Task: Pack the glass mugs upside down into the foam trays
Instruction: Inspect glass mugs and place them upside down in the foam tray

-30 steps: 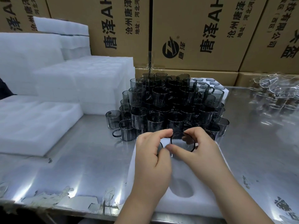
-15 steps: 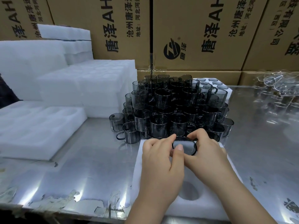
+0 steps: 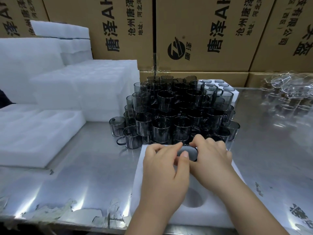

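The left hand (image 3: 162, 168) and right hand (image 3: 211, 156) pinch one dark mug (image 3: 192, 153), bottom up, at a hole of the foam tray (image 3: 208, 216); next it likely needs a soft push down.

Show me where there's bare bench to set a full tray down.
Widest bare steel bench: front left, bordered by the flat foam trays, the dark mug pile and the tray being filled. A second strip lies right of that tray, before the clear glasses. Centre and far left are crowded.
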